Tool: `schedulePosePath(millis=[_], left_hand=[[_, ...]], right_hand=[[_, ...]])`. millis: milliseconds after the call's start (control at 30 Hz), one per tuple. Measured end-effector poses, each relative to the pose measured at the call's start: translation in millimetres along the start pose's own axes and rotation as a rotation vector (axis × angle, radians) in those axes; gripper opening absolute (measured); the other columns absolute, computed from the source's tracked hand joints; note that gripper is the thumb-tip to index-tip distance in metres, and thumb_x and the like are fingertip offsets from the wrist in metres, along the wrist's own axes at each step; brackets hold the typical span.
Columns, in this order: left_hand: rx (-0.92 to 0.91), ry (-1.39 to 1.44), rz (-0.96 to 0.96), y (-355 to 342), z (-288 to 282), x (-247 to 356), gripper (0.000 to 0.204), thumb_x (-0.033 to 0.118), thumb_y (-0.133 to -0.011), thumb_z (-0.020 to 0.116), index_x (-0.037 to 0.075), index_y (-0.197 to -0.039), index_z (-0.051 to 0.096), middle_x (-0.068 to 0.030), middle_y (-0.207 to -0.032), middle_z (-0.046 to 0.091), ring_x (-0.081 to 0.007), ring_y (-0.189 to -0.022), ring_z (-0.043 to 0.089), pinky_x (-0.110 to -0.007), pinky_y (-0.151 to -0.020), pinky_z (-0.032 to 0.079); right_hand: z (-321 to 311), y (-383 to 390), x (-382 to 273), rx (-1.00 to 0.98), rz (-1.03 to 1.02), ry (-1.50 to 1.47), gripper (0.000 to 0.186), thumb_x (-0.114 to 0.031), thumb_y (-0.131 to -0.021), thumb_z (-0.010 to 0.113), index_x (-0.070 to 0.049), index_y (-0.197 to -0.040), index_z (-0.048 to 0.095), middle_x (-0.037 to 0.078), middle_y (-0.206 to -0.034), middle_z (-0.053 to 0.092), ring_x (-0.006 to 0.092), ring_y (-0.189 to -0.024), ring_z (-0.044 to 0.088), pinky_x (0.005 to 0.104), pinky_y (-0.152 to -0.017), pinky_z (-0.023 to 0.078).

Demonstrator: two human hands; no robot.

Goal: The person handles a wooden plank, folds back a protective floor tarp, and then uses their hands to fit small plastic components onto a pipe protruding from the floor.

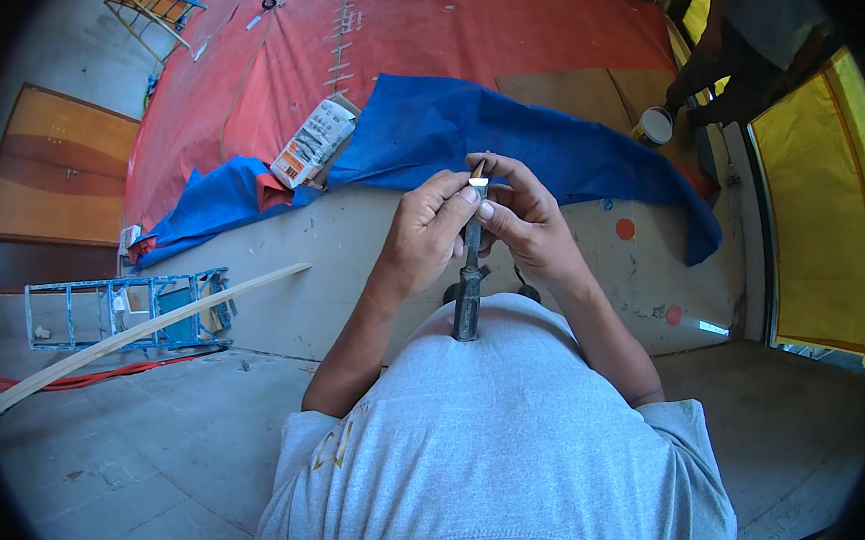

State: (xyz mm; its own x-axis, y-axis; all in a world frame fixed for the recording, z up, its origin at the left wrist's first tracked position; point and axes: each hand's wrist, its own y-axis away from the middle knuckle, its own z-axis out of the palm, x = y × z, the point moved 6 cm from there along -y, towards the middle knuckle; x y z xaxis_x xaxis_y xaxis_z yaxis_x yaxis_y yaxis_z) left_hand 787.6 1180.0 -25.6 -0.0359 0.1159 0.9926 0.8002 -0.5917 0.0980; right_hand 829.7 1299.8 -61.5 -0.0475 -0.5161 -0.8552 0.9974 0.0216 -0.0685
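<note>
In front of my chest stands a dark chisel bit (468, 290), its thick lower end against my grey shirt. Its far end, bright and flat, catches the light between my fingertips. My left hand (434, 225) pinches the shaft just below that end, thumb on top. From the other side my right hand (527, 213) closes on the same end, its index finger curled over the tip. A small brownish sliver shows beside the tip, too small to name. Part of the shaft is hidden by my fingers.
A blue tarp (442, 119) lies ahead over a red sheet (455, 23), with a torn carton (315, 141) on it. On the left are a blue ladder (133, 289) and a long wooden strip (146, 335). A person (727, 39) stands far right near a white bucket (656, 126).
</note>
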Motion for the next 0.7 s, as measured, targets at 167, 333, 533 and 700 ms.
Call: schedulePosePath(millis=[167,333,533,700], left_hand=[[0.009,0.046,0.038,-1.3,2.3,4.7,0.026,0.02,-0.104,0.051,0.001,-0.116,0.066,0.0037,-0.073,0.057,-0.0007,-0.057,0.046,-0.019,-0.051,0.038],[0.014,-0.049,0.075,1.0,-3.4,-1.5,0.026,0.019,-0.105,0.052,-0.002,-0.11,0.067,-0.0004,-0.079,0.058,-0.0047,-0.065,0.051,-0.024,-0.057,0.042],[0.1,-0.136,0.03,8.3,-7.5,-9.3,0.026,0.02,-0.105,0.055,-0.003,-0.105,0.068,-0.0046,-0.08,0.064,-0.0074,-0.073,0.057,-0.028,-0.064,0.049],[0.123,-0.083,0.088,11.3,-6.9,-15.2,0.03,0.027,-0.107,0.054,0.002,-0.103,0.069,0.004,-0.074,0.057,-0.0019,-0.065,0.044,-0.022,-0.056,0.036]], right_hand=[[-1.5,-1.7,2.2,-0.017,-0.005,-0.023,0.046,-0.016,-0.099,0.066,-0.005,-0.141,0.048,0.008,-0.1,0.065,0.0096,-0.081,0.063,0.024,-0.064,0.054],[-1.3,-1.4,4.9,-0.022,0.004,-0.011,0.042,-0.016,-0.1,0.065,-0.005,-0.137,0.05,0.006,-0.1,0.065,0.0086,-0.081,0.063,0.024,-0.063,0.054],[0.3,-0.1,7.7,-0.008,0.03,0.016,0.037,-0.015,-0.1,0.065,-0.003,-0.134,0.054,0.004,-0.1,0.065,0.0082,-0.08,0.062,0.0241,-0.063,0.054],[3.6,1.0,8.8,-0.011,0.048,0.006,0.034,-0.015,-0.1,0.064,-0.002,-0.131,0.057,0.004,-0.099,0.064,0.0082,-0.08,0.062,0.0244,-0.064,0.055]])
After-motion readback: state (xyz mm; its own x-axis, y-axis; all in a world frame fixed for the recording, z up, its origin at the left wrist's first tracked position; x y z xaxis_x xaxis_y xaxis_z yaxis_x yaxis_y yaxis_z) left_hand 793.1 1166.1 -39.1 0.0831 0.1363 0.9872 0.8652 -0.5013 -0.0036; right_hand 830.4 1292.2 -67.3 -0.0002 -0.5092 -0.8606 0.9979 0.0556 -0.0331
